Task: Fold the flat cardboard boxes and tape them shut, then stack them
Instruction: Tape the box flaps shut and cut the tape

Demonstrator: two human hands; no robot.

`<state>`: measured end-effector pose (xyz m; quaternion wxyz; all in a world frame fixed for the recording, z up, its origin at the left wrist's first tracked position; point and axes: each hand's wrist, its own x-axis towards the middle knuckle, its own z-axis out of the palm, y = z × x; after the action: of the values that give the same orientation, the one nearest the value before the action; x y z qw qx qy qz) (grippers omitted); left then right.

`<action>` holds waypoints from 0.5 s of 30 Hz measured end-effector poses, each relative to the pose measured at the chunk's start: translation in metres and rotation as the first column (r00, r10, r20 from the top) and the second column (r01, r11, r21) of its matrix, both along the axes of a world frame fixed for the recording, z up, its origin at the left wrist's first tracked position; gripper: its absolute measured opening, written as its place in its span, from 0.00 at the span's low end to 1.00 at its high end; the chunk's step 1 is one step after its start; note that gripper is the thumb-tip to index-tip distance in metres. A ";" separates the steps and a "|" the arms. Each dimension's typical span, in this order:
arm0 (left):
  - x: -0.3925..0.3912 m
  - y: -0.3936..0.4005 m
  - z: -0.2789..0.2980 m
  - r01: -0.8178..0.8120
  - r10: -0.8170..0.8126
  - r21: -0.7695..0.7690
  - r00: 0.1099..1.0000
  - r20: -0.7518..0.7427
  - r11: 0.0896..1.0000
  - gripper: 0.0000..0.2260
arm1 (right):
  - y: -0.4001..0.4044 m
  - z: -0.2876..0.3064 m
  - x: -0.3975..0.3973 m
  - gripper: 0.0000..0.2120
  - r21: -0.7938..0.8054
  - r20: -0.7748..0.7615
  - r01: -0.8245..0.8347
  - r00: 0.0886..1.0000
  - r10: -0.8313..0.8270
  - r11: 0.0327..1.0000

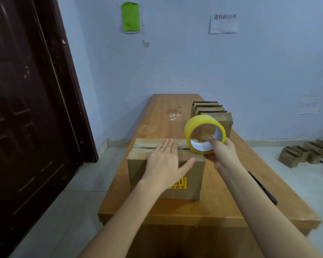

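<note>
A folded cardboard box (166,168) sits on the wooden bench (213,205) in the lower middle of the frame, its top flaps closed along a ragged seam and a red and yellow label on the face nearest the camera. The left hand (166,159) lies flat on the box top with its fingers straight and together, the thumb spread out to the right, pressing down over the seam. The right hand (222,151) grips a roll of yellow packing tape (205,134) at the right end of the box top, fingers curled round the lower rim of the roll, which stands on edge and touches the box at the seam. Behind the roll, toward the far right of the bench, stands a bundle of flat cardboard boxes (211,112) on edge. A dark, slim object (263,189) lies at the bench's right edge; what it is cannot be told. More cardboard pieces (306,153) rest on the floor at the right of the frame. A dark door (26,108) fills the left, and a green paper (130,16) and a white notice (224,23) hang on the wall.
</note>
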<state>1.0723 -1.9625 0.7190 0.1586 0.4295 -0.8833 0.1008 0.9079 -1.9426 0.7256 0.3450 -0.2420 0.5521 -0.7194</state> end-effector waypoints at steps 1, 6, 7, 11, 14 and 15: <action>0.001 0.001 0.000 -0.008 0.008 0.004 1.000 -0.004 1.000 0.44 | 0.000 0.002 0.001 0.07 0.000 0.057 0.015 0.998 -0.015 1.000; 0.004 0.002 0.002 0.000 0.000 0.013 1.000 0.014 1.000 0.37 | 0.005 0.003 -0.016 0.12 0.014 0.012 0.076 0.997 -0.076 0.997; 0.004 0.002 0.002 -0.003 0.003 0.016 1.000 0.016 1.000 0.36 | 0.007 0.002 -0.017 0.10 0.012 -0.023 0.078 0.997 -0.078 0.997; 0.004 0.001 0.002 0.002 -0.002 0.028 1.000 0.019 1.000 0.36 | 0.013 -0.013 -0.009 0.09 -0.015 0.052 -0.039 0.998 0.040 0.999; 0.004 0.003 0.004 -0.008 0.007 0.056 1.000 0.006 0.998 0.37 | 0.014 -0.020 -0.006 0.13 0.008 0.028 -0.142 0.989 0.142 0.990; 0.003 0.004 0.006 -0.021 0.024 0.111 0.999 -0.029 0.994 0.37 | 0.014 -0.020 -0.006 0.11 0.009 0.010 -0.135 0.991 0.135 0.991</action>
<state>1.0751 -1.9590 0.7255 0.1469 0.4490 -0.8801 0.0468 0.9015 -1.9286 0.7057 0.3964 -0.2739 0.5363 -0.6930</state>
